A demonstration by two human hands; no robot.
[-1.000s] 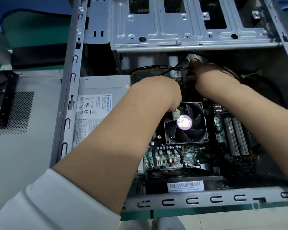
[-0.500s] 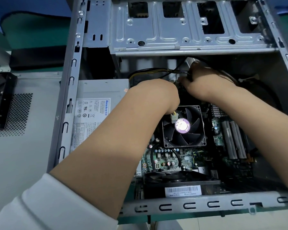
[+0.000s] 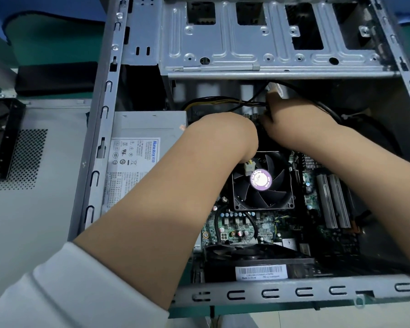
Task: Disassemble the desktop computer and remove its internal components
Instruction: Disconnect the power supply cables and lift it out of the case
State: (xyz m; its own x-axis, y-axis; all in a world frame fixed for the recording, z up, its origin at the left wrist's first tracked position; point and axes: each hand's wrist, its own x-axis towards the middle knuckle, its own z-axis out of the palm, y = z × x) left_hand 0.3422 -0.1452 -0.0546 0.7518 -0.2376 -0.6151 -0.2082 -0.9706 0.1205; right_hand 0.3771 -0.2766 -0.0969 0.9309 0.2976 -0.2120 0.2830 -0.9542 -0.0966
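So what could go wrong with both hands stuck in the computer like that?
The right hand is at the cables by a white plug; tugging wires instead of the plug might break them. The left hand sits just above the fan, so a slip could knock its blades. The case edges could scratch an arm.

One open computer case (image 3: pixel 100 147) is seen, filling most of the view. Inside it, one power supply (image 3: pixel 137 162) is counted at nine o'clock from the one black cooler fan (image 3: pixel 263 181). Two upright silver cards (image 3: pixel 333 200) are counted at three o'clock from that fan. One barcode label (image 3: pixel 260 272) is found at six o'clock. Two hands are counted, the left hand (image 3: pixel 225 138) and the right hand (image 3: pixel 294 119), both at twelve o'clock from the fan. One small white connector (image 3: pixel 248 167) is seen at the fan's ten o'clock corner. One perforated side panel (image 3: pixel 26 162) is seen at nine o'clock, outside the case.
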